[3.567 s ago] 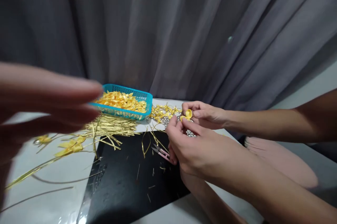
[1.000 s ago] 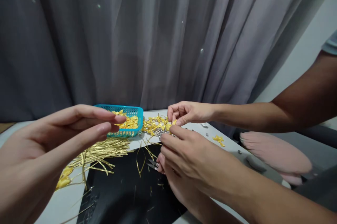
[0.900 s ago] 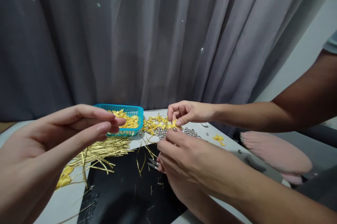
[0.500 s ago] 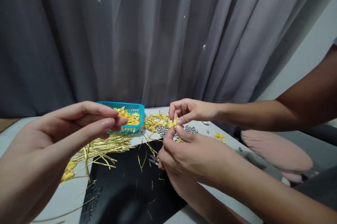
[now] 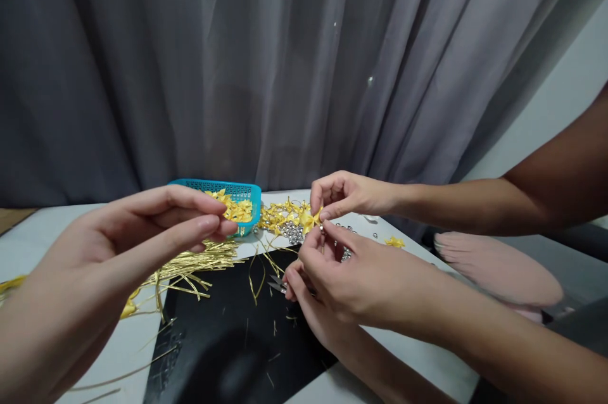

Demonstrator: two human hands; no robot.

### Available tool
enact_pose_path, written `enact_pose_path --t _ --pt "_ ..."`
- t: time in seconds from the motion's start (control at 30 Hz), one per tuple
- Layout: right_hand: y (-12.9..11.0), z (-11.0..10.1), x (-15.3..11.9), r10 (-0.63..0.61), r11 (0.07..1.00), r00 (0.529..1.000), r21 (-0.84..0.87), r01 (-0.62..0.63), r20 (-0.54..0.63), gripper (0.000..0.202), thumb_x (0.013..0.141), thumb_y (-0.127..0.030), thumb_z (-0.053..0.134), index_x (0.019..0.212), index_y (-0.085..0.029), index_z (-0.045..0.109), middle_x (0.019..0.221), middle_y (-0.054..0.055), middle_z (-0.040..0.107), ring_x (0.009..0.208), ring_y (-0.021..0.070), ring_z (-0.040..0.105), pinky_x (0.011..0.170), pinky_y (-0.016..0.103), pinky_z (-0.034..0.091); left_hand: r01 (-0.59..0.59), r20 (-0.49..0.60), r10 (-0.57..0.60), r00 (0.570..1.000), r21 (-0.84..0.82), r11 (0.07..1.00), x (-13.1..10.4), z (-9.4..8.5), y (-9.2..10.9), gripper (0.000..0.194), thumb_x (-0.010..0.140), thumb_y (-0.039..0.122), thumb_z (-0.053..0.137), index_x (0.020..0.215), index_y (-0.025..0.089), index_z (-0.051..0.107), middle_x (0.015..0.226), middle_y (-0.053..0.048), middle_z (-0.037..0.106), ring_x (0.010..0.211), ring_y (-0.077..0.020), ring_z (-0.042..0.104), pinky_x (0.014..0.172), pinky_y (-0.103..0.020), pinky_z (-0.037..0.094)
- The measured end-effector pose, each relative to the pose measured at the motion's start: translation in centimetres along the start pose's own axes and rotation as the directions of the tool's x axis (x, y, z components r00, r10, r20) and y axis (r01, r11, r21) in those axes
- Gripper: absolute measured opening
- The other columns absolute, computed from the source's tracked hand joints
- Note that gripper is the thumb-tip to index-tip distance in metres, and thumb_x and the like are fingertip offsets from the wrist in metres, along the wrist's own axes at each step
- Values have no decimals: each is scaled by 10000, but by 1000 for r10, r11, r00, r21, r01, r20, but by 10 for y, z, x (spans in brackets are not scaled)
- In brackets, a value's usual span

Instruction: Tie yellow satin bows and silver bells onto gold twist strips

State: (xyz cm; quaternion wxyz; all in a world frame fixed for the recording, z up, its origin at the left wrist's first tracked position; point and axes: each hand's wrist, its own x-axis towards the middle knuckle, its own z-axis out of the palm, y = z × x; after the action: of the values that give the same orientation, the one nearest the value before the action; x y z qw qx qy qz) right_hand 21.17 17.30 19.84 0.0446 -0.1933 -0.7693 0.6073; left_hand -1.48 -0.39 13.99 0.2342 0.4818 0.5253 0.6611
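Note:
At the left, my left hand (image 5: pixel 118 246) is closed, thumb and fingertips drawn together before the basket; anything between them is too small to make out. My right hand (image 5: pixel 311 299), low in the middle, is closed round small scissors (image 5: pixel 277 284) whose blades point left over a black mat (image 5: pixel 223 334). Another person's hand (image 5: pixel 370 265) covers part of it. That hand and the person's upper hand (image 5: pixel 351 195) meet at a yellow ribbon piece (image 5: pixel 310 219) and a small silver bead (image 5: pixel 322 227).
A blue basket (image 5: pixel 256 201) holds yellow ribbon pieces. Gold wire strips (image 5: pixel 204 261) lie below it. Silver beads (image 5: pixel 291 232) and yellow pieces (image 5: pixel 275 219) are scattered behind the mat on the white table (image 5: pixel 114 353). A grey curtain (image 5: pixel 237 75) hangs behind; a pink cushioned object (image 5: pixel 498 268) is at right.
My left hand has shifted slightly right. The other person's hands have changed position a little around the yellow piece, with the bead now above the lower hand's fingertips. My right hand still has the scissors.

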Motion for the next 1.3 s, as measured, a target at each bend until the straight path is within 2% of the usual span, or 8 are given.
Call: enact_pose_path --t 0.1,0.27,0.37,0.5,0.73,0.9,1.13,1.3 --pt "0 17 -8 3 998 999 63 0 -40 142 762 32 512 773 -84 593 700 -15 662 700 50 607 634 160 454 14 -14 -13 1000 10 1000 -1 -1 -1 147 614 352 779 730 282 723 721 16 716 685 -143 695 570 -141 561" --pt "13 78 -23 -48 967 977 235 98 -208 286 833 23 452 907 -215 592 922 -37 646 997 9 527 707 85 436 24 -9 -24 1000 -9 1000 -3 -1 0 159 601 360 784 727 283 727 690 16 710 652 -144 695 555 -145 562" --pt "20 97 -23 -27 840 966 519 161 -256 249 784 101 500 812 -132 585 806 -62 609 896 -44 544 779 -1 372 29 -3 -29 1000 -19 999 -1 -1 0 174 586 363 793 726 280 730 687 10 712 647 -153 698 544 -150 565" --pt "25 97 -17 47 682 966 715 156 -256 285 735 159 533 779 -122 556 801 -98 595 836 -94 547 806 -46 320 25 8 -25 1000 -16 1000 0 -1 -1 179 588 372 795 733 292 727 697 26 708 652 -139 696 559 -134 562" --pt "14 98 -16 172 641 942 759 116 -289 385 759 186 329 634 -149 472 715 -83 558 819 -32 571 721 36 388 11 21 -11 1000 -10 1000 -3 -1 0 156 617 362 783 746 295 728 734 32 710 670 -136 696 565 -133 565" --pt "9 99 -18 92 559 973 819 126 -213 368 699 210 414 626 -148 458 793 -85 600 709 -72 547 633 -35 354 -6 32 6 999 -25 1000 -2 1 2 127 621 340 778 726 286 734 715 25 703 650 -135 691 570 -143 571" --pt "20 95 -18 55 698 963 699 153 -265 290 761 98 514 643 -164 474 692 -74 551 790 -19 555 642 17 402 5 52 -4 999 -27 1000 -3 2 5 117 620 335 779 716 291 730 721 32 701 643 -131 689 542 -139 568" --pt "28 85 -24 -89 980 964 151 130 -251 92 832 -113 540 763 -171 532 853 -26 587 1034 27 516 805 88 413 3 79 1 997 -40 999 -3 1 4 116 640 326 772 744 293 734 729 29 705 662 -127 690 568 -132 567"
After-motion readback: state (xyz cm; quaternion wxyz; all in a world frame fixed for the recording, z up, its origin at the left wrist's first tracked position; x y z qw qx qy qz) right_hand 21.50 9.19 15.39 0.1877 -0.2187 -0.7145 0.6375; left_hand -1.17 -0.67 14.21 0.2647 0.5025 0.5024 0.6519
